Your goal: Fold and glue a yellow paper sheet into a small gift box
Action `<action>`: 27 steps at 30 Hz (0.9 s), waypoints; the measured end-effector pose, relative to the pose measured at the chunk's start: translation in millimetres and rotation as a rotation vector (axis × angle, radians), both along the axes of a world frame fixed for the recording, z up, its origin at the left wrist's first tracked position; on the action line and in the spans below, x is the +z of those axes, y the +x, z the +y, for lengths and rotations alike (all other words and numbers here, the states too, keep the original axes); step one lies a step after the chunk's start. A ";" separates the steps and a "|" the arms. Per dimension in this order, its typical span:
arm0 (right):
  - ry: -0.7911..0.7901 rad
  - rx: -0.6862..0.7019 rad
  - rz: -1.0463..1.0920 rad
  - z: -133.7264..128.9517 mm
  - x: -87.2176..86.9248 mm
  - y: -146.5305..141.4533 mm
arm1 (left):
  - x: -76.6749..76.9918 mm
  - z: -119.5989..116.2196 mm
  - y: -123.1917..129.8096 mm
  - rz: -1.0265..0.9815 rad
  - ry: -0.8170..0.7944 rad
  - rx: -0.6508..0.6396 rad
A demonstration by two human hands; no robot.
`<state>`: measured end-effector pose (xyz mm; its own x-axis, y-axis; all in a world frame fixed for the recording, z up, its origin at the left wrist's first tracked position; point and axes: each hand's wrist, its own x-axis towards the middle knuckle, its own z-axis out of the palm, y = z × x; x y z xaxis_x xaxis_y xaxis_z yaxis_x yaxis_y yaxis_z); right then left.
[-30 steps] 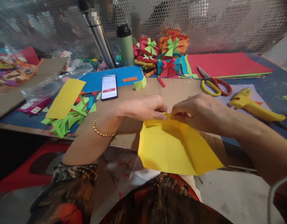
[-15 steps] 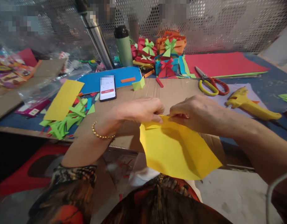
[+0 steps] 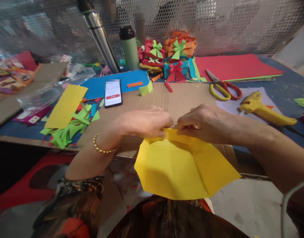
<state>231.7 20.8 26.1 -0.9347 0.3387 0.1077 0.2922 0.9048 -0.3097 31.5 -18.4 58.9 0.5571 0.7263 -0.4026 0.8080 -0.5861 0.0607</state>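
A creased yellow paper (image 3: 176, 168) hangs over the near edge of the table, its far edge between my two hands. My left hand (image 3: 148, 122) pinches that edge on the left, with curled fingers. On the right, my right hand (image 3: 197, 120) grips the same edge between thumb and fingers. A narrow gap separates the hands, and the fingertips are partly hidden. Brown cardboard (image 3: 169, 96) lies beneath and beyond them.
Scissors (image 3: 222, 89) and a yellow glue gun (image 3: 263, 107) lie right. A phone (image 3: 113, 94), green paper scraps (image 3: 70, 129) and a yellow sheet (image 3: 66, 105) are left. Behind stand a steel flask (image 3: 102, 41), a green bottle (image 3: 130, 49) and paper bags with bows (image 3: 176, 53).
The yellow paper has spread wider to the left, and its far edge is slightly lower. My left hand has moved slightly towards me, still pinching it.
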 end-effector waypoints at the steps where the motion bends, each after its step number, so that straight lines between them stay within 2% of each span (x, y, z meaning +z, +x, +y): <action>1: 0.000 0.006 0.006 -0.2 0.3 -0.2 | -0.5 0.0 0.1 -0.003 0.002 -0.012; 8: -0.116 -0.089 -0.068 -3.1 13.4 -0.7 | 1.1 -1.9 1.2 -0.061 0.019 -0.052; 15: 0.040 -0.243 -0.185 -11.6 20.1 0.8 | 3.9 -5.7 5.8 -0.077 0.080 -0.037; 19: 0.139 -0.194 -0.217 -14.1 13.6 4.6 | -1.4 -3.3 5.7 -0.095 0.078 -0.057; 23: 0.130 -0.112 -0.141 -11.2 0.2 9.3 | -3.4 -2.0 3.9 -0.078 0.043 -0.092; 27: 0.121 -0.073 -0.095 -7.2 -8.6 10.6 | -3.0 -2.6 1.4 -0.061 0.034 -0.042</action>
<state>242.3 13.6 17.5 -0.9161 0.3957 0.0643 0.3810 0.9092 -0.1678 32.9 -21.0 55.9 0.6101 0.7145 -0.3426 0.7780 -0.6220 0.0884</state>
